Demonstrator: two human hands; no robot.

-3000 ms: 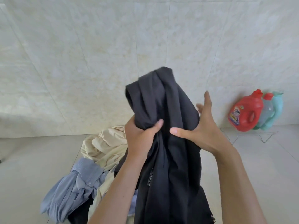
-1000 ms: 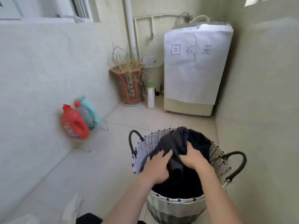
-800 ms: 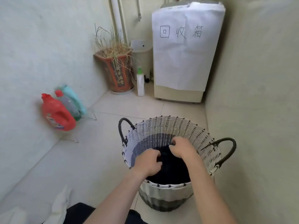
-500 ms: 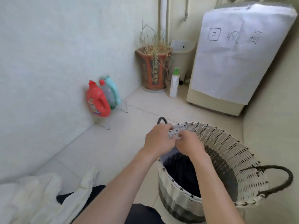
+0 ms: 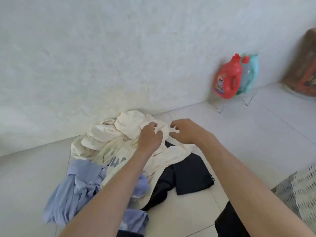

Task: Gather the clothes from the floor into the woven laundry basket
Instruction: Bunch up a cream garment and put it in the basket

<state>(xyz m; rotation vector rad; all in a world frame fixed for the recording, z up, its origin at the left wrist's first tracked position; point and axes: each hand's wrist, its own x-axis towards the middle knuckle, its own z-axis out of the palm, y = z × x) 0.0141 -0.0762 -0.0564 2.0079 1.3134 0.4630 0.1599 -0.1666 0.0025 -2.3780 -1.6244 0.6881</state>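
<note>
Ideally, the cream garment [image 5: 136, 132], heaped against the floor's wall edge and pinched by the left hand [image 5: 149, 138] while the right hand [image 5: 185, 132] hovers half-curled and empty, is bunched fully before being carried to the woven laundry basket [image 5: 301, 190].

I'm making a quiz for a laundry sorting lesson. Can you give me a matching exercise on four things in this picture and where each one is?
Things:
1. cream garment
2. blue shirt
3. red detergent bottle
4. woven laundry basket

Places:
A. at the right edge of the view, only partly seen
B. against the wall, on a wire rack
C. top of the pile, under the left hand
D. near left part of the pile, on the floor tiles

Pairs: 1-C, 2-D, 3-B, 4-A
</note>
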